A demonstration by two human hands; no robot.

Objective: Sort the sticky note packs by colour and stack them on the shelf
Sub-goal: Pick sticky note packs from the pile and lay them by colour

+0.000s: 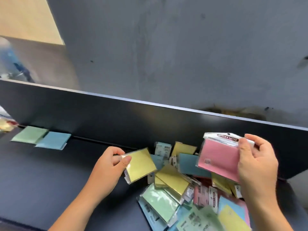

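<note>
The left hand point(109, 165) pinches a yellow pack point(141, 165); the right hand point(256, 164) grips a pink pack point(218, 160), clear-wrapped, headed "STICKY NOTE". A mixed pile point(188, 194) lies by the shelf's point(50, 172) right edge, and green point(29, 133) and blue packs point(53, 140) lie along its back edge.

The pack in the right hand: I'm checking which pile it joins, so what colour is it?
Pink, seen in the head view.

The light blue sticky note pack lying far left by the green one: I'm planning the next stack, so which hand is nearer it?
Left. The left hand is right of the light blue sticky note pack; the right hand is farther right.
</note>
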